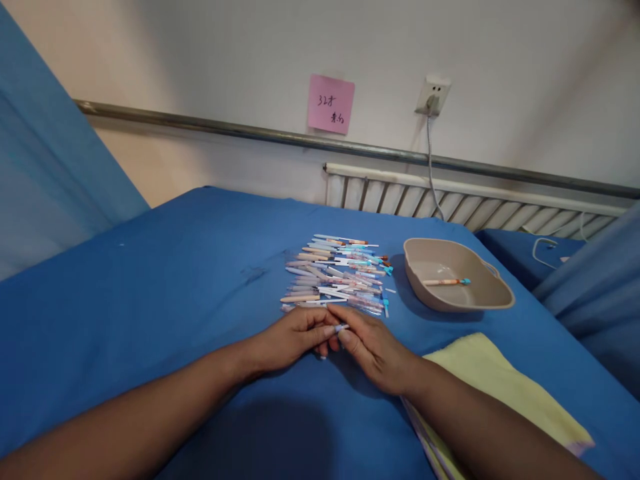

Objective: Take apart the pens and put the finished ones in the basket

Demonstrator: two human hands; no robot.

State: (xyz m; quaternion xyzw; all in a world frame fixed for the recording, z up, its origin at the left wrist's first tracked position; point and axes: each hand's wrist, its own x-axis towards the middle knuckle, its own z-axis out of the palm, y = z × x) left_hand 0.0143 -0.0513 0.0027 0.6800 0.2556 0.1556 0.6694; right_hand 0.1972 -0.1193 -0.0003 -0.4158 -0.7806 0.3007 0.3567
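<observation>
My left hand (304, 335) and my right hand (376, 347) meet at the near edge of a spread of pen parts. Between their fingertips is a small pale blue-and-white pen part (341, 328), pinched from both sides; most of it is hidden by the fingers. Just beyond my hands lie many pen barrels (305, 273) in grey, white and tan, their tips pointing left. Mixed among them on the right are thin white refills (340, 293), printed barrels and turquoise pieces (388, 269).
Right of the pens stands a beige plastic basin (493, 297) with one assembled-looking pen (447, 282) inside. A folded yellow cloth (500, 393) lies under my right forearm. Behind the blue-covered table (200, 267) are a radiator (390, 193), a metal rail and a plugged-in cord (431, 160).
</observation>
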